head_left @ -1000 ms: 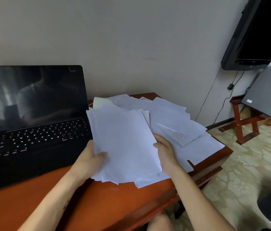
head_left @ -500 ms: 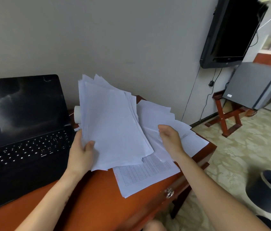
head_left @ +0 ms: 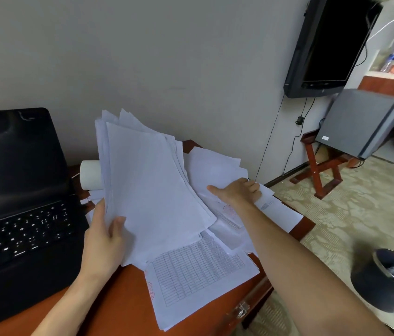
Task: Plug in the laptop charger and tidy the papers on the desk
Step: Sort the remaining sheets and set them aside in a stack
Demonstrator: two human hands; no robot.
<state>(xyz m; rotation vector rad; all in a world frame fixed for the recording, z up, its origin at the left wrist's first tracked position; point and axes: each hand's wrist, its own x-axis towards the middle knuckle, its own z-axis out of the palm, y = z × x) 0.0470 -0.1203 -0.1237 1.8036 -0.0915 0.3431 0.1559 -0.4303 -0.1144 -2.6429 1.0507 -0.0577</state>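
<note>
Papers (head_left: 152, 190) tilt up, long axis toward wall, in left hand (head_left: 104, 238).

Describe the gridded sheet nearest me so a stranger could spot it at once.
Start at the reddish-brown wooden desk, right of the open black laptop. Below the fanned stack of blank white papers that the left hand holds up, one white paper sheet lies at the desk's front edge. It alone shows a wide printed grid, with a red stamp at its lower left corner.
</note>
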